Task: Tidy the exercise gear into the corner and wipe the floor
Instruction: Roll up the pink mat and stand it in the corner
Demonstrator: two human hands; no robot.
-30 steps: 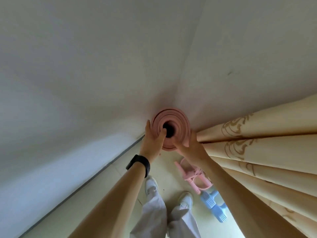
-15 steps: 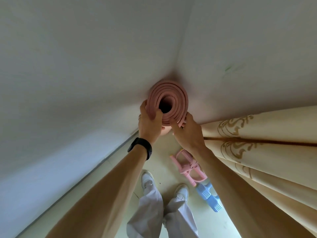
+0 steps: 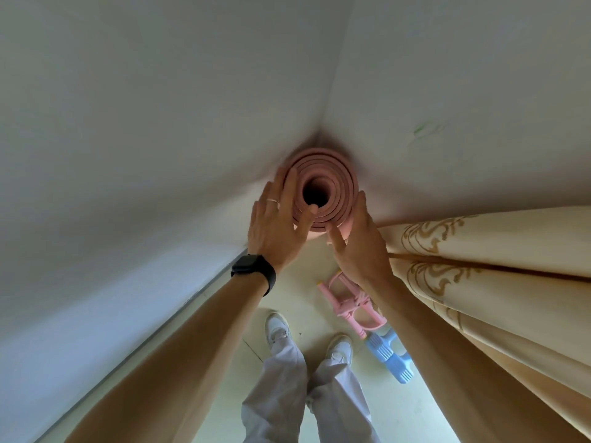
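Feet: my white sneakers (image 3: 339,346) stand on the pale tile floor (image 3: 415,410), facing the corner.
Floor gear: a pink pull-exerciser (image 3: 347,303) and a blue handled piece (image 3: 388,353) lie just beside my right shoe, against the cream curtain (image 3: 479,282).
Left hand: my left hand (image 3: 275,228) is spread flat, fingers apart, palm against the roll's left side, thumb tip at the lip of its hollow core.
Right hand: my right hand (image 3: 358,241) is open too, fingers loose along the right side, steadying, not gripping.
Mat: the pink rolled yoga mat (image 3: 323,187) stands on end, tucked into the corner where the two white walls (image 3: 160,123) meet.
Handling: I judge it light, soft foam that springs open; best clasped around the outer wrap with both palms, not pinched by the edge.
Risk: it may tip or uncoil when I let go.
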